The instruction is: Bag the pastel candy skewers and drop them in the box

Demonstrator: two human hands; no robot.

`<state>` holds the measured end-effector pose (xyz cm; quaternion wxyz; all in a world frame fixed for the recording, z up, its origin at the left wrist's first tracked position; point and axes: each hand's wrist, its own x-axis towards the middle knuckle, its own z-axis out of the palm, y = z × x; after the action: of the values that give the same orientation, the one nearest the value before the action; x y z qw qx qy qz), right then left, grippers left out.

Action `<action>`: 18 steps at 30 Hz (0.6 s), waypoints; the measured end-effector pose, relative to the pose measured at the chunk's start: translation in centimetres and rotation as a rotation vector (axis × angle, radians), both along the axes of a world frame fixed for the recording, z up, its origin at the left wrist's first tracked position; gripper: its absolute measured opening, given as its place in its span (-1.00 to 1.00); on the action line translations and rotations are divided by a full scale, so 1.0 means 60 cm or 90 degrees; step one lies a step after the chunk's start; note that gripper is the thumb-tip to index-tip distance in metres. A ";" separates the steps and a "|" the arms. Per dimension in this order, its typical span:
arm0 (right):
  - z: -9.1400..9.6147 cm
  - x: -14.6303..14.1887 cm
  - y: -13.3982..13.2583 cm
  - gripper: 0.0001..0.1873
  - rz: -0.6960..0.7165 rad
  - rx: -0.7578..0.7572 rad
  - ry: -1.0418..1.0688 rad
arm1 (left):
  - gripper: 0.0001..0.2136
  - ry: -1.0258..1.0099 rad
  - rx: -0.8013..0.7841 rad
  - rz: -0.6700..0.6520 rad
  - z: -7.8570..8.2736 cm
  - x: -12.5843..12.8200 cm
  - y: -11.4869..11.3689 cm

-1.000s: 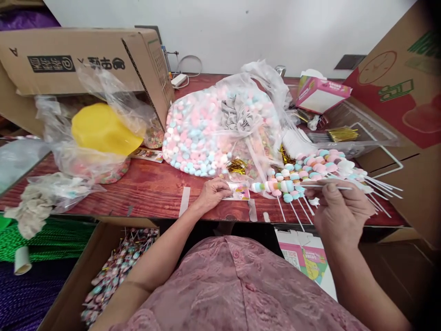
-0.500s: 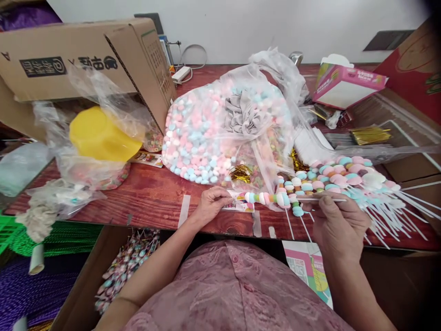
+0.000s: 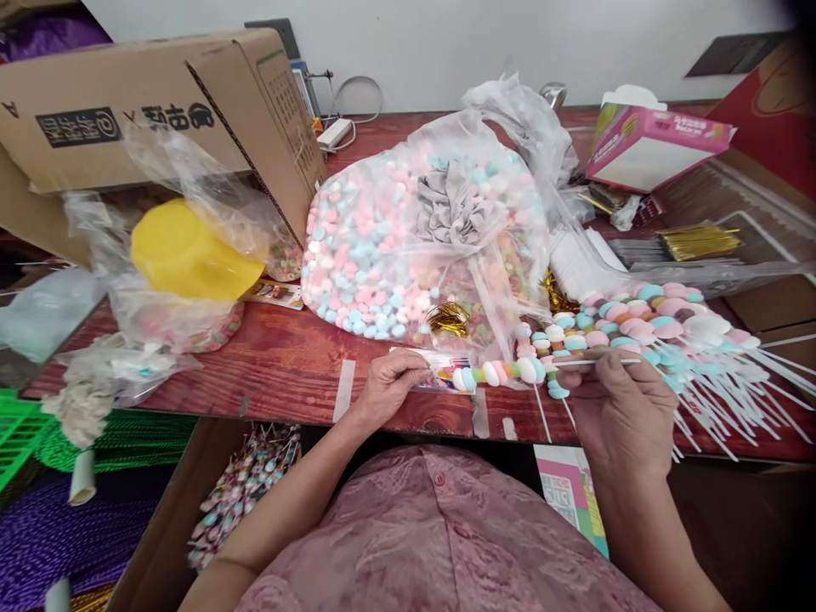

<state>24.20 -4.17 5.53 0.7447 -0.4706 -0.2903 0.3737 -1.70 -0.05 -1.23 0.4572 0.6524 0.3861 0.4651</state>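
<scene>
My right hand [image 3: 628, 408] is closed around the white stick of a marshmallow skewer [image 3: 501, 372], which lies level with its pastel pieces pointing left. The skewer's left end is at a small clear printed bag [image 3: 439, 365]; how far inside it is, I cannot tell. My left hand [image 3: 395, 382] pinches the left part of that bag between thumb and fingers. Just behind and right of my right hand lies a pile of finished marshmallow skewers [image 3: 663, 319], sticks pointing to the lower right. Behind the bag rests a big clear sack of loose pink, white and blue marshmallows [image 3: 363, 246].
Gold twist ties [image 3: 448, 320] lie in front of the sack. At left are a cardboard box [image 3: 140, 127] and a yellow sheet [image 3: 191, 251] in plastic. A pink-and-white carton [image 3: 660, 153] and a clear tray [image 3: 758, 229] stand at right. Below the table, a carton holds skewers [image 3: 246, 484].
The view has shifted slightly. My right hand and the skewer have moved only a little; my left hand keeps its pinch on the bag.
</scene>
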 end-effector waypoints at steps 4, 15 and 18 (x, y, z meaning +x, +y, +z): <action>-0.001 -0.010 -0.001 -0.82 -0.010 0.021 -0.033 | -0.84 0.007 0.008 0.004 0.006 -0.004 -0.004; 0.013 -0.009 -0.012 -0.88 -0.146 0.113 -0.060 | -0.83 -0.037 -0.148 0.079 0.001 -0.003 -0.014; 0.013 -0.017 -0.022 -0.88 -0.141 0.104 -0.080 | -0.84 -0.055 -0.174 0.070 0.001 -0.004 -0.015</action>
<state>23.19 -5.48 6.28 0.7977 -0.4600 -0.3123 0.2338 -1.91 -0.96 -1.17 0.5316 0.5415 0.4608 0.4604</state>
